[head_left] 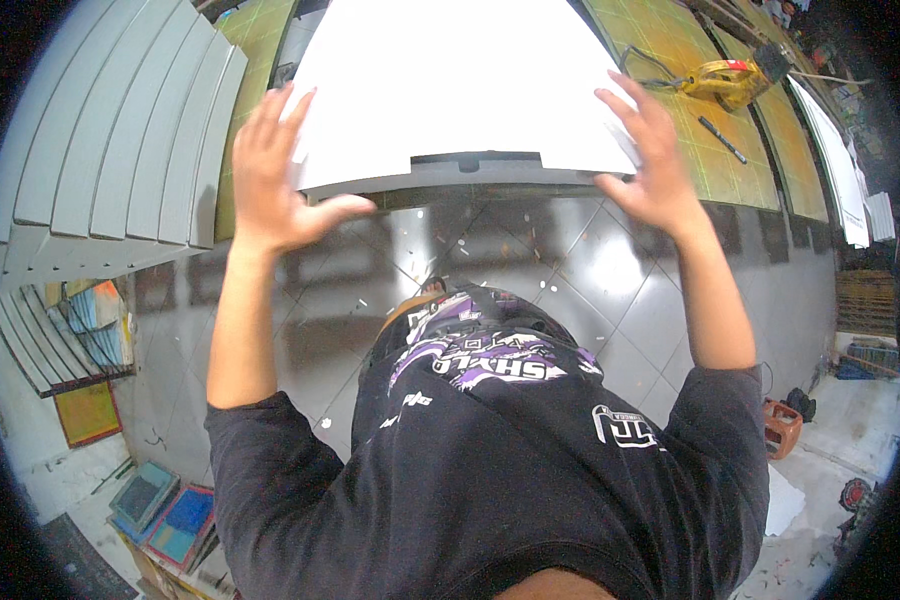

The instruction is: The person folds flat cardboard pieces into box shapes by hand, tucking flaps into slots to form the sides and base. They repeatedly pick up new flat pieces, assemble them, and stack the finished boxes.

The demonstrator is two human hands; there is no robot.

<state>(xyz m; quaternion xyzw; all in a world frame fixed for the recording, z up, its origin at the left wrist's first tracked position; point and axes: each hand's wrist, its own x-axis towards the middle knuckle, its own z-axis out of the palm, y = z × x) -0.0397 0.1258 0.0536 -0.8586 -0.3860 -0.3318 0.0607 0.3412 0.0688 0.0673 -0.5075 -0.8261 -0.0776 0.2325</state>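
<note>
A large, bright white sheet or panel (460, 80) lies flat in front of me, with a dark cut-out along its near edge. My left hand (270, 185) is at its left side, fingers stretched away from me and thumb spread inward. At the opposite side is my right hand (655, 150), its fingers apart and slightly blurred. Both hands are open and hold nothing. Whether the fingertips touch the panel's edges or hover above them, I cannot tell.
Thick grey-white panels (120, 130) stand in a row at the left. A yellow hand tool (725, 82) with a cord and a dark pen (722, 139) lie on the gridded yellow-green tabletop (745, 180). White scraps dot the tiled floor (530, 240). An orange plastic item (782, 430) is far right.
</note>
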